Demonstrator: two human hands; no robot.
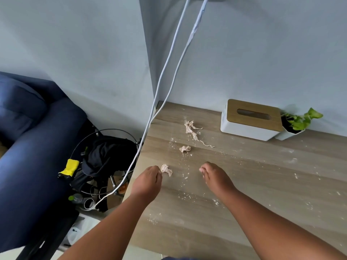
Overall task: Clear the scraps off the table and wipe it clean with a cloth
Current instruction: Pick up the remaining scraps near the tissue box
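A small crumpled pinkish paper scrap (pixel 166 169) lies on the pale wood-grain surface (pixel 253 184), touching the fingertips of the left hand (pixel 150 180) at that hand's one o'clock; the fingers are curled toward it, and whether they already pinch it I cannot tell. The right hand (pixel 214 176) sits at the scrap's three o'clock, apart from it, fingers bunched together with their tips down at the surface, holding nothing that I can make out. At twelve o'clock from the hands lies a second balled scrap (pixel 185 148), and beyond it a long twisted strip of the same paper (pixel 193 131). Fine white crumbs (pixel 185 196) are scattered around and between the hands. At two o'clock, against the wall, stands a white tissue box with a wooden lid (pixel 250 120), with a small green plant in a white pot (pixel 298 122) just beside it. Two white cables (pixel 169 72) hang past the surface's left edge.
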